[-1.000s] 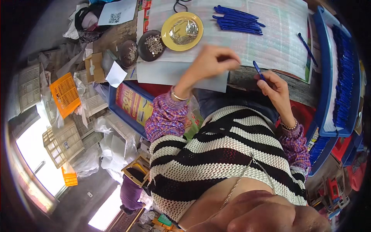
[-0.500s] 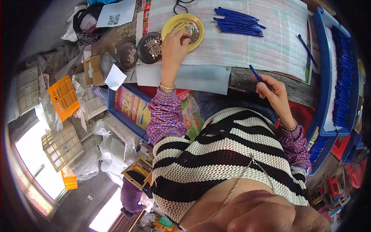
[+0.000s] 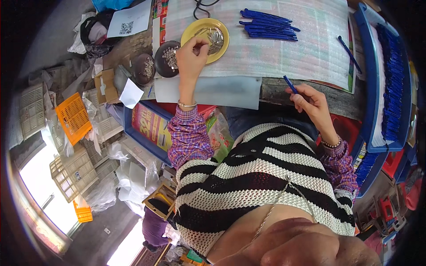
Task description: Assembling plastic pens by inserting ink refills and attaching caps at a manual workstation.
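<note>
My left hand (image 3: 191, 57) is above the near edge of a yellow plate (image 3: 227, 42) that holds thin silvery metal pins (image 3: 216, 41). Its fingertips are pinched together; what they hold, if anything, is too small to make out. Close by on its left stands a dark round dish (image 3: 162, 66) of small metal bits. My right hand (image 3: 310, 101), closed, grips a slim blue plastic piece (image 3: 289, 84) in front of the table edge, one end pointing up and left. A bundle of long blue pieces (image 3: 268, 25) lies on the foam-covered table (image 3: 248, 55).
A single blue piece (image 3: 349, 54) lies at the table's right. Beyond it, a blue crate (image 3: 375, 84) is packed with similar pieces. A second dark dish (image 3: 143, 73) and an open cardboard box (image 3: 105, 88) sit left. Behind, a person in purple (image 3: 155, 228) bends over.
My left hand has lifted away from the pins and drawn slightly back toward the plate's near left edge, fingers still pinched. My right hand keeps the blue piece in nearly the same place.
</note>
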### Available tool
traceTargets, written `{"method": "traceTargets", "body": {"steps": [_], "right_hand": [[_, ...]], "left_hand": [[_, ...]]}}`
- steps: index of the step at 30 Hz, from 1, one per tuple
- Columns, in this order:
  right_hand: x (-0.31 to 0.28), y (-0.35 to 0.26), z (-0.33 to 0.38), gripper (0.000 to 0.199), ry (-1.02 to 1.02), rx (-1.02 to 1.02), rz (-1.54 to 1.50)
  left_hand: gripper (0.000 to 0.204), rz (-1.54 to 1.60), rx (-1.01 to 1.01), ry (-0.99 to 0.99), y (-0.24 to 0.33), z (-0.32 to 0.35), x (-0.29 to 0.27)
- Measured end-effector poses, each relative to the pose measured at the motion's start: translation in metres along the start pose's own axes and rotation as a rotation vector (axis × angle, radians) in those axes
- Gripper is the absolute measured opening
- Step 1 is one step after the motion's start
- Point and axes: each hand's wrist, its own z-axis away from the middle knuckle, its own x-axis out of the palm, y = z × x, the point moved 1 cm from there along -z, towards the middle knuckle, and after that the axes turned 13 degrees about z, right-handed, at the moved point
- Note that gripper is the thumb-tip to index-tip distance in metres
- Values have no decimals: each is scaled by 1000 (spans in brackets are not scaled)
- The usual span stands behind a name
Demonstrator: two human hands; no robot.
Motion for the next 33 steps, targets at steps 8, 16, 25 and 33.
{"method": "traceTargets", "body": {"steps": [8, 16, 25, 33], "right_hand": [[0, -3, 0, 19, 21, -17, -82], [-1, 0, 2, 23, 62, 93, -174], [-3, 0, 3, 23, 14, 98, -84], [-3, 2, 4, 23, 21, 96, -48]], "left_hand": [[10, 431, -103, 9, -2, 3, 4], [17, 704, -259, -229, 35, 19, 27], [13, 734, -252, -502, 67, 40, 62], [11, 741, -315, -597, 83, 45, 76]]}}
